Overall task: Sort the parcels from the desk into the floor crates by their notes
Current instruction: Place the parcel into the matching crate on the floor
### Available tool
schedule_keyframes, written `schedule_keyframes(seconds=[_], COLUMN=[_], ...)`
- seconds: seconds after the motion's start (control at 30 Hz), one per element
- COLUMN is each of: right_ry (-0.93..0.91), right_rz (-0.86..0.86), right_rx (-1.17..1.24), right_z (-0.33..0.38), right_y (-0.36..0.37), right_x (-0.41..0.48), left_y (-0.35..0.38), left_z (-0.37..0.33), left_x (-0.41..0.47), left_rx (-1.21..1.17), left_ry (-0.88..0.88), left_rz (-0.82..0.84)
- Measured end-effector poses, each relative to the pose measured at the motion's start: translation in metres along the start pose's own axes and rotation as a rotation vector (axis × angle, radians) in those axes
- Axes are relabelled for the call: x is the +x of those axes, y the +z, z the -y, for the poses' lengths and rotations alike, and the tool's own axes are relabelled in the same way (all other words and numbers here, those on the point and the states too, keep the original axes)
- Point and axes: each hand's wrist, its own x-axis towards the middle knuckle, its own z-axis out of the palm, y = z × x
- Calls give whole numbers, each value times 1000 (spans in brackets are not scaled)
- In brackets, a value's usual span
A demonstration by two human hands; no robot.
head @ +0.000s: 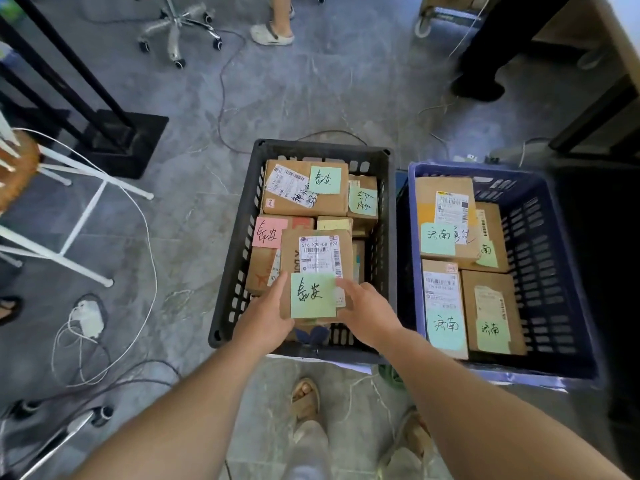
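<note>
Head view: the left grip point(266, 315) and right grip point(367, 311) clasp a brown parcel point(290, 252) by its sides, over the near end of the black crate point(232, 258). Its label reads "516 K20-00 094". Its green note point(313, 295) reads 泰安, like a pink note point(269, 232) inside that crate. Just right of the black crate stands a blue crate point(550, 244), its parcels bearing 济南 notes point(446, 326). Left of the black crate, cables point(149, 237) trail over the grey tiled floor point(311, 91).

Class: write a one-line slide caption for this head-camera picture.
The left hand and right hand hold a green-noted parcel over the black crate; a blue crate of parcels stands beside it.
</note>
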Motion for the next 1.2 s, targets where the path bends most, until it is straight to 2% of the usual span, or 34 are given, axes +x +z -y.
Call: schedule_keyframes(seconds=[0.73, 1.2], right_ry=[56, -29], right_rz=[47, 47], right_rx=[44, -24], right_z=[-4, 34], right_y=[4, 15], right_x=[17, 64], left_y=[2, -22], left_z=[0, 37], left_x=[19, 57], left_rx=[56, 5], left_ry=[-11, -41], left_rz=[40, -59])
